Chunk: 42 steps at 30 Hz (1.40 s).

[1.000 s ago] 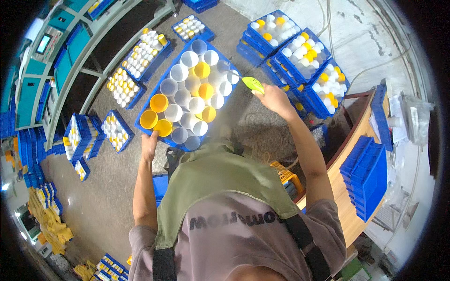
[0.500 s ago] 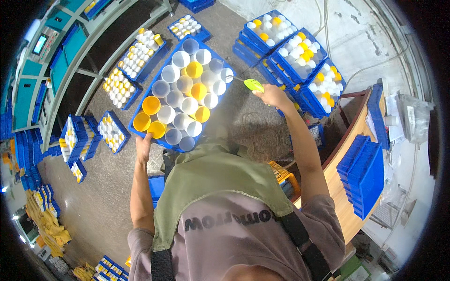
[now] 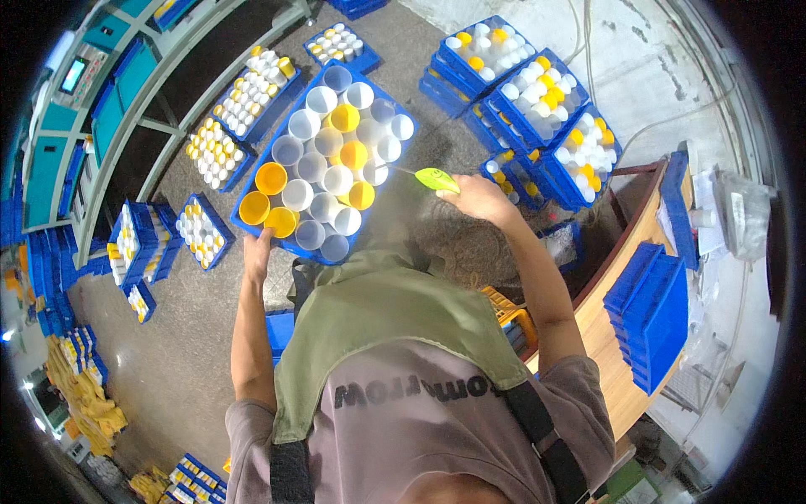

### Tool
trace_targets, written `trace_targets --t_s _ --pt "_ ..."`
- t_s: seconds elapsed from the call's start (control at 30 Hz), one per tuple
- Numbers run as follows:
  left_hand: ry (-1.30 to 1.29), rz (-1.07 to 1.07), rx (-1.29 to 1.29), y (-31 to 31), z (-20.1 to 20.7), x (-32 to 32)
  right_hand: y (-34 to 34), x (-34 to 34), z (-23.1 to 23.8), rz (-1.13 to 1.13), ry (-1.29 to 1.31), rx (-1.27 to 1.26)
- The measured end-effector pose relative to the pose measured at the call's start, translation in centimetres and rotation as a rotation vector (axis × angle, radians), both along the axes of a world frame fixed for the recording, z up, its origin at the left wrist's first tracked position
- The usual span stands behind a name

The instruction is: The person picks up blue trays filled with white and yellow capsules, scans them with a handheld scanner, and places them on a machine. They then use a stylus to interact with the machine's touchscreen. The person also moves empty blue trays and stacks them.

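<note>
From my distant monitor I see the left hand [image 3: 258,250] clasping the near-left corner of a blue crate [image 3: 262,157] before the apron [image 3: 378,311]; the right hand [image 3: 477,200], forearm [image 3: 541,281] stretched forward, grips a green-handled tool [image 3: 436,179] pointed at its cups [image 3: 296,195].

Most of the left hand [image 3: 258,250] is out of sight beneath the blue crate [image 3: 290,244], and some fingers of the right hand [image 3: 478,200] are hidden at the green-handled tool [image 3: 437,180]. The tool's thin tip is too faint to tell whether it touches a cup [image 3: 375,173]. At right of centre, the right arm [image 3: 546,302] partly covers an orange basket [image 3: 526,329]. The top edge cuts off another crate [image 3: 357,7]; a screen [image 3: 74,76], upper left, is too small to read.
</note>
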<state>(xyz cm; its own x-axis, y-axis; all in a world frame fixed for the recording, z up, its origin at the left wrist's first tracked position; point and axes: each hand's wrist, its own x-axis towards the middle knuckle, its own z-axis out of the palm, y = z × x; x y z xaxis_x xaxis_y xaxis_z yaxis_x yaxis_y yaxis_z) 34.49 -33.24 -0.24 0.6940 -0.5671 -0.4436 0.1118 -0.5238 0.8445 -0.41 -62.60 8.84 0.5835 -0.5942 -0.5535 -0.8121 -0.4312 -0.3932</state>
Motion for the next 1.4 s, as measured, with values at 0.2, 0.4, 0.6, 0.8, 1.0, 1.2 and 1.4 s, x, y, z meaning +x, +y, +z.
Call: trace_targets --t_s 0.2,0.4,0.6,0.8,1.0,1.2,1.4 --pt "-0.048 0.020 -0.019 -0.5 -0.3 0.0 1.6 0.5 0.2 0.070 0.079 0.019" --pt "-0.061 0.060 0.206 -1.4 -0.7 0.7 3.6 1.7 0.4 0.136 0.071 0.059" --pt "-0.077 0.131 0.113 -2.1 -1.0 0.5 5.3 3.2 0.4 0.249 0.087 0.076" --pt "-0.133 0.158 0.236 -1.9 -2.1 1.4 6.7 3.3 1.6 0.314 0.052 0.037" --pt "-0.063 0.171 0.284 -1.6 -3.7 2.7 7.7 4.4 3.1 0.396 0.045 0.087" --pt "-0.164 0.137 0.392 -1.4 -5.1 3.1 7.9 6.3 5.2 0.351 -0.091 0.018" --pt "-0.258 0.093 0.442 -0.2 -4.8 2.3 7.2 8.1 6.3 0.414 -0.179 -0.092"
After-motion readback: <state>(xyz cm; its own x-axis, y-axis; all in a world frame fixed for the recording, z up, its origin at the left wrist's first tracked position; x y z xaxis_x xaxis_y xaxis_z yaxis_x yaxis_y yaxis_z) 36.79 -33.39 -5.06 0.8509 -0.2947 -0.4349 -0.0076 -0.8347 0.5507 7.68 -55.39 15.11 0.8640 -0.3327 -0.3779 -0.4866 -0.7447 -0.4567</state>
